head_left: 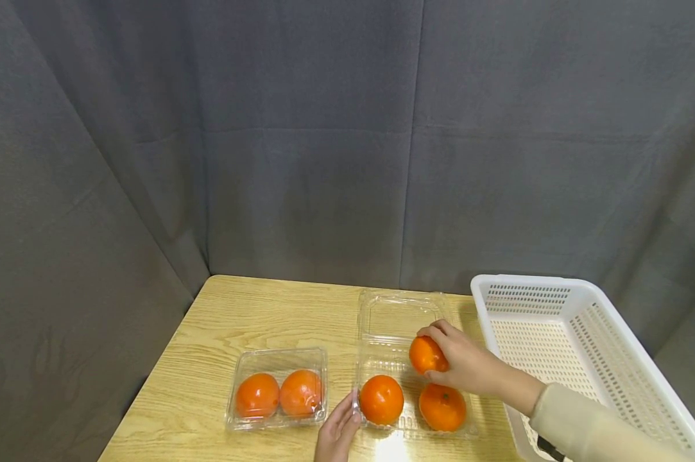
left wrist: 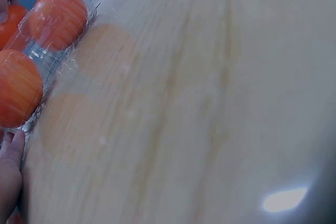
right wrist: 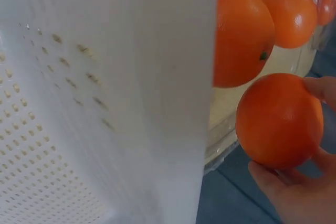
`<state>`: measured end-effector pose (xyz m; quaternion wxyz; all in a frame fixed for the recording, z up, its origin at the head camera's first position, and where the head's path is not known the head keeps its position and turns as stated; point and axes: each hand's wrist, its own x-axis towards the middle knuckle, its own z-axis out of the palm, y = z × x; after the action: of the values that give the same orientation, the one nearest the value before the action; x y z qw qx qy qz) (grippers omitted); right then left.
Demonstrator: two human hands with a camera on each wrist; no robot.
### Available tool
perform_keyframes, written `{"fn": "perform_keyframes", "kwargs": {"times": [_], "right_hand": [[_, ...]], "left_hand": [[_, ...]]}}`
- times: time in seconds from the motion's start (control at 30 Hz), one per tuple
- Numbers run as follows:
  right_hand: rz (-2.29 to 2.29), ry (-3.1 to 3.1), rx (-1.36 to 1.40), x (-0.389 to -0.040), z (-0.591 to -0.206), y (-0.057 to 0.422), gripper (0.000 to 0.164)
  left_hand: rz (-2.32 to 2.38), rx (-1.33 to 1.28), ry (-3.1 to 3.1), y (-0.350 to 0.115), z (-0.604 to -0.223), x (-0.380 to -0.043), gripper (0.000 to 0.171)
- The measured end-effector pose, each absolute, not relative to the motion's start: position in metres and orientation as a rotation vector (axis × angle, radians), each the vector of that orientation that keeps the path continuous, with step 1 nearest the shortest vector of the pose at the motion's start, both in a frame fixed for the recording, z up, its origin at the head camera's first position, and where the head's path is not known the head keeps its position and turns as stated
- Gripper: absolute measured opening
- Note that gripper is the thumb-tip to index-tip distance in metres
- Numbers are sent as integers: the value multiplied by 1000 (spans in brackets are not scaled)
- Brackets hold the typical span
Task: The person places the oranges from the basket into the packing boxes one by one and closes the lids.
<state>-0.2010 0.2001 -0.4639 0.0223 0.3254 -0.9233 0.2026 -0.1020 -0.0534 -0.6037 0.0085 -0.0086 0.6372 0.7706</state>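
My right hand (head_left: 459, 359) grips an orange (head_left: 427, 355) between thumb and fingers, above the open clear plastic clamshell box (head_left: 405, 423). In the right wrist view, that orange (right wrist: 280, 121) is held from the side. Two more oranges sit in the front of the box, one on the left (head_left: 382, 400) and one on the right (head_left: 443, 407) with a green stem spot showing. My left hand (head_left: 337, 431) touches the box's front left corner with its fingers extended. The box's lid (head_left: 402, 316) lies folded back, away from me.
A closed clear box (head_left: 278, 360) containing two oranges (head_left: 257, 395) stands on the wooden table (head_left: 208, 359) to the left. On the right is a large white perforated basket (head_left: 609, 314), close beside my right forearm. A grey curtain (head_left: 312, 192) hangs behind the table.
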Motion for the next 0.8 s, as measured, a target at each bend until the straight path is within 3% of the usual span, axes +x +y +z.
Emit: {"fn": "perform_keyframes", "kwargs": {"times": [0.63,0.8], "right_hand": [[302,-2845,1220,-207,-481,175,58],[206,-2790,1268,-208,-482,172,49]], "left_hand": [[2401,-66,1964,-53,-600,-100,55],[2417,-27,1965,-53,-602,-101,54]]}}
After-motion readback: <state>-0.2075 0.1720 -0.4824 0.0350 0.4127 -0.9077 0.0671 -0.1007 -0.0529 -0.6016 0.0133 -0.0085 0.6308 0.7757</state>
